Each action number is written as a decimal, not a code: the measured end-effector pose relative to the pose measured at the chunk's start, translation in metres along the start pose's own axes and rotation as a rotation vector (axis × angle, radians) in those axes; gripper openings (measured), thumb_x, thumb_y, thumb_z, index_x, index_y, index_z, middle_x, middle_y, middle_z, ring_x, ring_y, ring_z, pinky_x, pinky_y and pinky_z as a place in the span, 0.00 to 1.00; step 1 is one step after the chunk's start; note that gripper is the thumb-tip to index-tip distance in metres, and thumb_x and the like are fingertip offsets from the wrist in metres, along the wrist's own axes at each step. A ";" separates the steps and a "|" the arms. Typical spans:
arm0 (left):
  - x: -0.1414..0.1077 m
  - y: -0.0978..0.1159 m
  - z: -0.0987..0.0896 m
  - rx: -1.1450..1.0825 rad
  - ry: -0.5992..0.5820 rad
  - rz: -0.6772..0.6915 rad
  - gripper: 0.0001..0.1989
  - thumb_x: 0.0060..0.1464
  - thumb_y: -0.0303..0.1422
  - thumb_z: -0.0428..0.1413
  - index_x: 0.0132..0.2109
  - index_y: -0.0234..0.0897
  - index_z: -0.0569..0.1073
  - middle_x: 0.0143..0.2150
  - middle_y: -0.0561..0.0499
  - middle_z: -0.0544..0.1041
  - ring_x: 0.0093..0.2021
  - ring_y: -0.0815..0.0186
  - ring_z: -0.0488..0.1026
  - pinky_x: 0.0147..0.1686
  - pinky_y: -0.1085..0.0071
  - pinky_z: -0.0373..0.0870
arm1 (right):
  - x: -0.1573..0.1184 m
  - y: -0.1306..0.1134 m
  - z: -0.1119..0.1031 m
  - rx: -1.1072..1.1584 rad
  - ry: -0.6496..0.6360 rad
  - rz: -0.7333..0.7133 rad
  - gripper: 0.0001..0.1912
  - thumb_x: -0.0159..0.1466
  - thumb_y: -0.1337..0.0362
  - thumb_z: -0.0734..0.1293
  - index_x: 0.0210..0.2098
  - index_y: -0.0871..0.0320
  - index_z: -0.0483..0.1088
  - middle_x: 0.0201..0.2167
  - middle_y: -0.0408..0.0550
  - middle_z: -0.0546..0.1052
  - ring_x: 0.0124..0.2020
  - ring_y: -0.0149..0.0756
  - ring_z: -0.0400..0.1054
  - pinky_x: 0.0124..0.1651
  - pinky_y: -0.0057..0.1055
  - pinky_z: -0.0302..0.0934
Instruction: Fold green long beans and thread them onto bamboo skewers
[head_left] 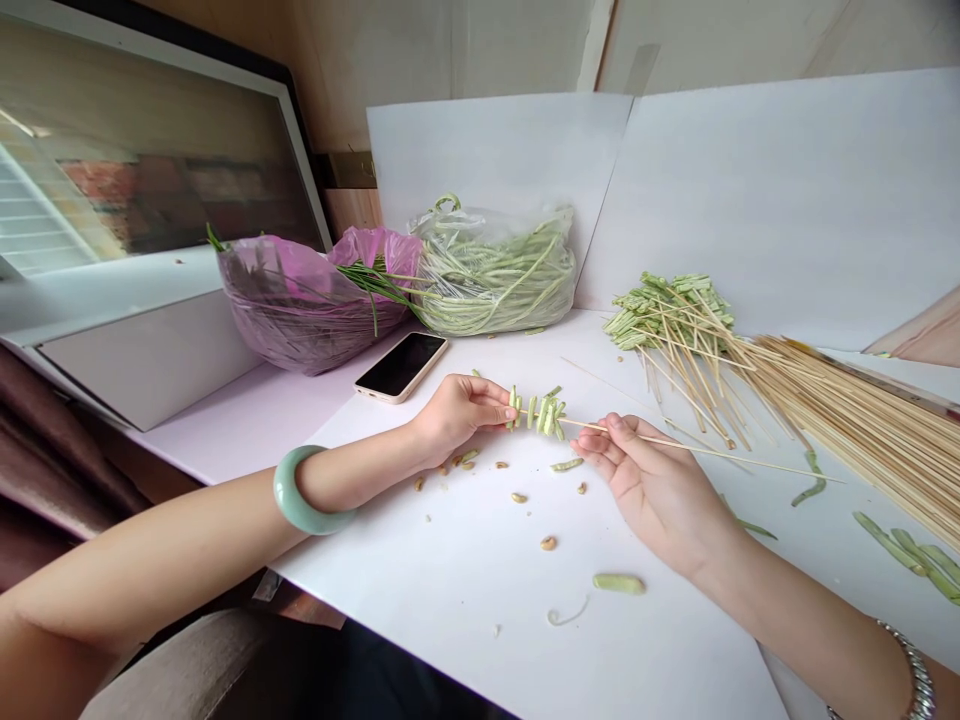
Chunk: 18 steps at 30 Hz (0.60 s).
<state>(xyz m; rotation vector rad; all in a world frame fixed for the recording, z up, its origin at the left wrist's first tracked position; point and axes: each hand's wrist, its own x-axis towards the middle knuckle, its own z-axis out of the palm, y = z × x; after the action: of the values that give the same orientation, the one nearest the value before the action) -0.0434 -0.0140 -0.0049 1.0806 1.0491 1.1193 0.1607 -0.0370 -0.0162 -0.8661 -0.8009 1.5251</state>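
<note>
A thin wooden skewer (720, 451) runs between my hands above the white tabletop. Several short green bean pieces (546, 414) are threaded crosswise near its left end. My left hand (466, 415) pinches the bean pieces at that end between thumb and fingers. Further along, my right hand (651, 478) grips the bare part of the skewer with thumb and forefinger, its other fingers loosely curled. Below lie a loose bean piece (619, 583), another short piece (567, 465) and several small brown beans (548, 543).
Filled skewers (671, 312) are piled at the back right, beside a bundle of bare skewers (862, 425). A phone (401, 366) lies before a purple bag (307, 305) and a clear bag of long beans (495, 275). Cut beans (911, 552) lie far right.
</note>
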 end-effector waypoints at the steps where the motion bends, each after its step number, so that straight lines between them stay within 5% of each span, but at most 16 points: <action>1: 0.000 -0.001 0.000 -0.015 -0.003 -0.008 0.11 0.33 0.27 0.70 0.26 0.30 0.76 0.22 0.52 0.76 0.25 0.71 0.73 0.32 0.72 0.72 | 0.000 0.000 0.000 -0.001 0.002 -0.001 0.17 0.43 0.59 0.80 0.21 0.58 0.69 0.24 0.43 0.77 0.31 0.32 0.72 0.50 0.36 0.67; 18: 0.008 -0.007 -0.001 -0.076 -0.072 -0.020 0.12 0.35 0.26 0.70 0.27 0.29 0.75 0.22 0.52 0.77 0.26 0.70 0.74 0.36 0.70 0.75 | 0.000 0.001 0.003 0.010 0.003 -0.026 0.18 0.42 0.61 0.81 0.19 0.58 0.68 0.22 0.43 0.76 0.30 0.33 0.73 0.49 0.35 0.67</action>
<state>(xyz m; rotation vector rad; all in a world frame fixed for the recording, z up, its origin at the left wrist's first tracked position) -0.0425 -0.0063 -0.0129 1.0404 0.9510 1.0880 0.1575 -0.0369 -0.0155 -0.8470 -0.7991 1.5038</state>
